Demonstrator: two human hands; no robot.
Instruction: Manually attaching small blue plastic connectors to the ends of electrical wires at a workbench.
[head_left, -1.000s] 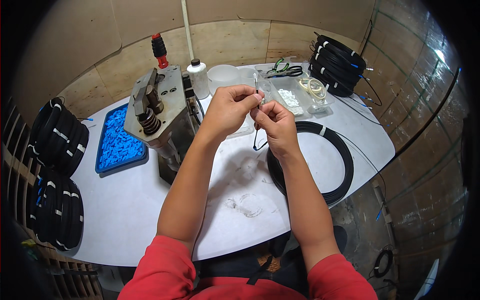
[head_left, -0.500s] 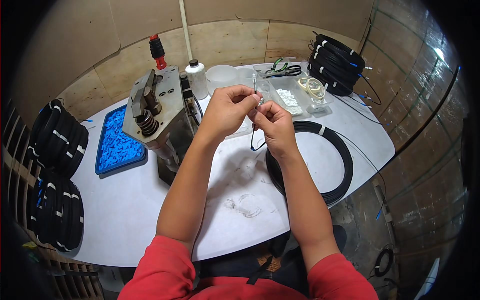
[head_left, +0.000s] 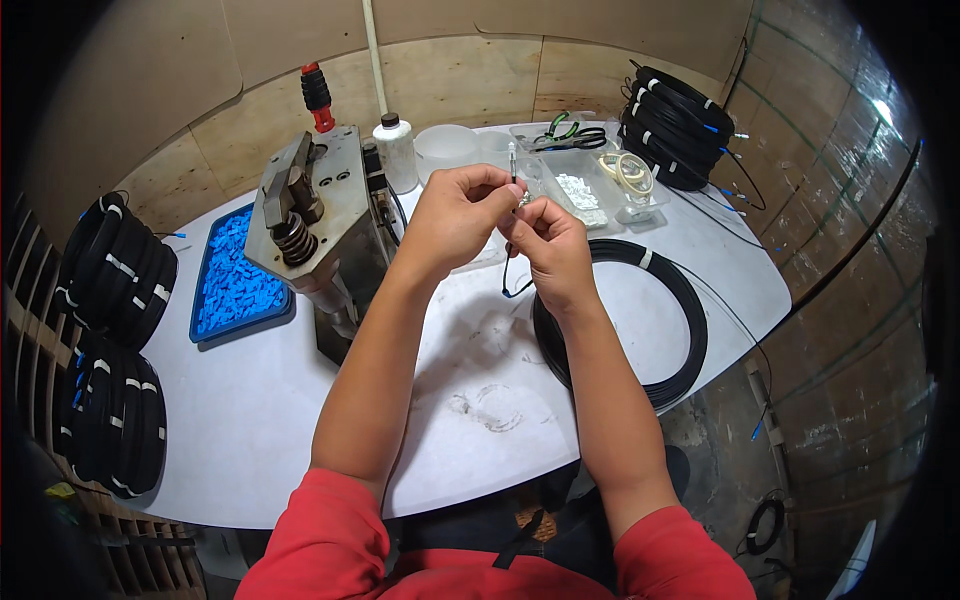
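Both hands meet over the table, behind the coil's left side. My left hand [head_left: 462, 212] is closed in a pinch on a thin black cable, whose connector end with a pale, clear-looking tip [head_left: 513, 158] points up above the fingers. Close beside it, my right hand [head_left: 553, 252] is closed too, thumb against forefinger, at the cable's lower part. A small shiny piece [head_left: 524, 200] shows between the two hands' fingertips; its kind is too small to make out. Below them hangs a cable loop [head_left: 506, 275] with a blue bit. The large black cable coil [head_left: 690, 335] lies beside my right forearm.
Left of my hands stands a metal press [head_left: 335, 215], with a blue tray [head_left: 245, 335] of small blue parts beyond it. Behind are a white bottle [head_left: 398, 160], clear bins with white parts [head_left: 580, 195], pliers [head_left: 570, 135] and tape rolls [head_left: 628, 175]. Bundled coils [head_left: 670, 130] stand back right, others [head_left: 115, 415] at left.
Almost nothing differs. The fingers shift very slightly around the cable, and the whole view has moved a little; both hands keep their pinch.
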